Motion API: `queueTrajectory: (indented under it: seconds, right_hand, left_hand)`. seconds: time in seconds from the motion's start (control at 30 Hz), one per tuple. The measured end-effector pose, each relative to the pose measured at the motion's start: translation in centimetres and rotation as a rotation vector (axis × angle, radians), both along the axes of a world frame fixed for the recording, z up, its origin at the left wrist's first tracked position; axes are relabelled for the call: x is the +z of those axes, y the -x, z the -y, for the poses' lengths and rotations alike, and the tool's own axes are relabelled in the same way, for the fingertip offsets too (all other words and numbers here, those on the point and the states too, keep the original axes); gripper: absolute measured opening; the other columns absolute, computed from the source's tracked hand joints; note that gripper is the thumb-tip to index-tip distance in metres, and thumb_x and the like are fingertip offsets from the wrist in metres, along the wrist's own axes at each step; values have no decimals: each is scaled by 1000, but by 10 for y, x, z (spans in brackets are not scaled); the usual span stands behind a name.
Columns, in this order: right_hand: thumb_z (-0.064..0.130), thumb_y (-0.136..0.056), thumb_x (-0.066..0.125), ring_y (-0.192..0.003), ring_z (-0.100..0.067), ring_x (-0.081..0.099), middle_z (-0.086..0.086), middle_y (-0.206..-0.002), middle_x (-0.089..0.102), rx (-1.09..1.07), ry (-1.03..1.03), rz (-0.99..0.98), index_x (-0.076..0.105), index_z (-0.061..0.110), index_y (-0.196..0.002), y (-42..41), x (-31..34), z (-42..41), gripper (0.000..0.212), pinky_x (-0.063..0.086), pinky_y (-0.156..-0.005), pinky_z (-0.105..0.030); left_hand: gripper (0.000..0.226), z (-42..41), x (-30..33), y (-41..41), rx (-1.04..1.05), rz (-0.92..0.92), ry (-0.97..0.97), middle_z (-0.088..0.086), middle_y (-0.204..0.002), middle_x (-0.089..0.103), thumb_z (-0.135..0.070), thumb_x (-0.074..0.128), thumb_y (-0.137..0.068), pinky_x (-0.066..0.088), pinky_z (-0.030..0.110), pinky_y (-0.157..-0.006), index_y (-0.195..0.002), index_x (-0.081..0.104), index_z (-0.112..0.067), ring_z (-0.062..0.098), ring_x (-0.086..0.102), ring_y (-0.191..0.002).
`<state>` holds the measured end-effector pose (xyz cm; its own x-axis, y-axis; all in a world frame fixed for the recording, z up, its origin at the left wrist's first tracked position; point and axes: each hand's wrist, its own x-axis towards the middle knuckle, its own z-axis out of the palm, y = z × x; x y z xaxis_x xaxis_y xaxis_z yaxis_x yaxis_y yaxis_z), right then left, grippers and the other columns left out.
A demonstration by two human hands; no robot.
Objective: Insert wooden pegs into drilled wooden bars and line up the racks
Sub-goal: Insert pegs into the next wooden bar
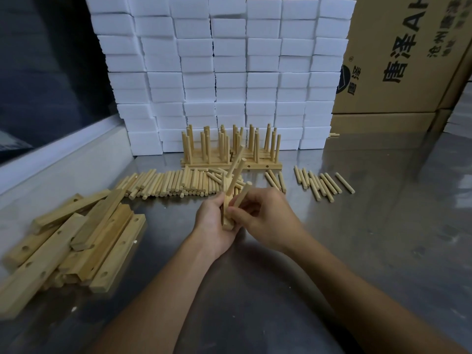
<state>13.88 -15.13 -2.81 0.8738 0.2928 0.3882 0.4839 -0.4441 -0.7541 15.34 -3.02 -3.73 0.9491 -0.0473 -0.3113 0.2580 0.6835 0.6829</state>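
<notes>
Both forearms reach in from the bottom edge over the steel table (357,226), on which everything is laid out. Behind it all, a wall of white foam blocks (219,72) is stacked at the far edge, with cardboard boxes (398,60) to its right. At the left, a heap of drilled bars (74,244) is piled loosely, holes facing up. Against the foam, the finished racks (231,149) are lined up with their pegs upright. In front of them a long row of loose pegs (168,183) is spread, and a smaller scatter of pegs (323,185) lies to the right, apart from it. At the centre, one bar (227,213) is held on end by the left hand (213,226), whose fingers are curled round it; two pegs (236,172) already stand out of it, tilted away. The right hand (263,221) pinches another peg (242,196) between thumb and fingertips, just beside the bar; whether its lower end is seated in a hole cannot be told, as it is hidden by the fingers.
</notes>
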Motion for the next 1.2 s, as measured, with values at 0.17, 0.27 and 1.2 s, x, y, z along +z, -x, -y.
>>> queueTrajectory:
  seconds: [0.17, 0.27, 1.2]
  right_hand:
    - [20, -85, 78, -74, -13, 72, -2, -78, 74, -52, -52, 0, 74, 8, -82, -1, -2, -4, 13, 61, -73, -42]
    - [23, -83, 80, -72, -18, 72, -4, -75, 73, -92, -94, -2, 71, 7, -76, -1, -5, -6, 19, 60, -70, -45]
    - [35, -83, 71, -80, -2, 66, 10, -93, 71, -155, 10, 5, 70, 25, -96, 11, -16, -14, 17, 58, -74, -24]
  left_hand:
    - [42, -1, -2, -2, 9, -10, 10, 21, -119, 61, -26, 38, -105, 55, 40, -89, -134, 53, 1, 33, 63, -106]
    - [41, -1, -3, -3, 8, -4, 18, 22, -119, 61, -26, 38, -105, 52, 40, -95, -132, 54, 2, 34, 62, -111]
    - [43, -3, -3, 0, -41, -10, -6, 20, -100, 70, -32, 37, -106, 58, 35, -54, -106, 66, -1, 29, 73, -73]
